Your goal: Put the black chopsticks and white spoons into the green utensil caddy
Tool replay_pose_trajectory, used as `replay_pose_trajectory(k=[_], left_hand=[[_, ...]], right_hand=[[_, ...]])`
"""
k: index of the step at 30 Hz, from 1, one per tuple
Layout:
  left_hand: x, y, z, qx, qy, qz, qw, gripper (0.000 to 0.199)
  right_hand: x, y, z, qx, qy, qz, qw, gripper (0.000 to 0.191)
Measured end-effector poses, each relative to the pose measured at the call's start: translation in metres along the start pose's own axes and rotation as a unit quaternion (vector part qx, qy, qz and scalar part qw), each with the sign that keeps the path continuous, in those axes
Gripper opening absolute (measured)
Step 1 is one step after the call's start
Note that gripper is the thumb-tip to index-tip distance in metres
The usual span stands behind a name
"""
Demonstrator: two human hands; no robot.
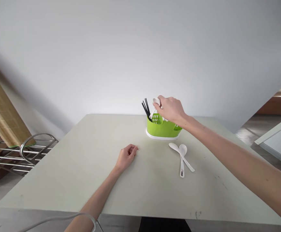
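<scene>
My right hand [171, 108] is closed on a white spoon [156, 101] by its bowl end, over a green utensil holder [163, 129] with a white base. The spoon's handle points down into the holder's left part, beside several black chopsticks [145, 108]. Part of the holder's right side is hidden by my hand and wrist. In front of the holder, two more white spoons [182, 158] lie crossed on the table. My left hand [127, 157] rests on the table left of them, fingers curled, with nothing visible in it.
The pale table [101, 141] stands against a white wall [121, 58]. A metal rack [26, 154] and a rolled bamboo mat [5, 106] are off its left side. A grey cable [58, 217] crosses near my left forearm at the front edge.
</scene>
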State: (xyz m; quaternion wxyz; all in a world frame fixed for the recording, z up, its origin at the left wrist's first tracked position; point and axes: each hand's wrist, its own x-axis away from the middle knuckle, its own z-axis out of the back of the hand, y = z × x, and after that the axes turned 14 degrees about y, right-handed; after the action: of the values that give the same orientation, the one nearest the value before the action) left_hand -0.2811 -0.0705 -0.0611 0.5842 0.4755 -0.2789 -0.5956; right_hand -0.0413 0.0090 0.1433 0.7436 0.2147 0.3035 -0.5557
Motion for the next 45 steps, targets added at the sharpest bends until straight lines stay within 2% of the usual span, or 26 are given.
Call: replay_pose_trajectory(k=[3, 7, 13, 17, 33, 39, 41, 45], left_hand=[[0.001, 0.0, 0.0, -0.004, -0.003, 0.004, 1.0, 0.043], [0.002, -0.001, -0.001, -0.008, -0.007, 0.004, 1.0, 0.042], [0.003, 0.0, -0.001, -0.01, -0.007, 0.006, 1.0, 0.04], [0.002, 0.0, -0.001, -0.013, -0.008, 0.006, 1.0, 0.039], [0.002, 0.003, -0.002, -0.017, 0.003, 0.008, 1.0, 0.04], [0.002, 0.006, 0.0, -0.028, 0.004, -0.001, 1.0, 0.04], [0.002, 0.006, 0.0, -0.029, 0.002, 0.0, 1.0, 0.04], [0.001, 0.008, 0.001, -0.036, -0.004, 0.003, 0.999, 0.039]], right_hand=[[-0.004, -0.01, -0.017, 0.065, -0.068, 0.049, 0.994, 0.036], [-0.006, -0.021, -0.041, 0.094, -0.137, 0.081, 0.983, 0.033], [-0.009, -0.027, -0.077, 0.092, -0.185, 0.085, 0.975, 0.03], [-0.007, -0.029, -0.084, 0.087, -0.198, 0.085, 0.973, 0.033], [0.005, -0.032, -0.079, 0.074, -0.19, 0.089, 0.975, 0.039], [0.012, -0.01, -0.042, 0.053, -0.148, 0.137, 0.978, 0.043], [0.022, 0.005, -0.026, 0.026, -0.109, 0.166, 0.98, 0.039], [0.056, 0.042, -0.002, -0.009, -0.042, 0.185, 0.982, 0.029]])
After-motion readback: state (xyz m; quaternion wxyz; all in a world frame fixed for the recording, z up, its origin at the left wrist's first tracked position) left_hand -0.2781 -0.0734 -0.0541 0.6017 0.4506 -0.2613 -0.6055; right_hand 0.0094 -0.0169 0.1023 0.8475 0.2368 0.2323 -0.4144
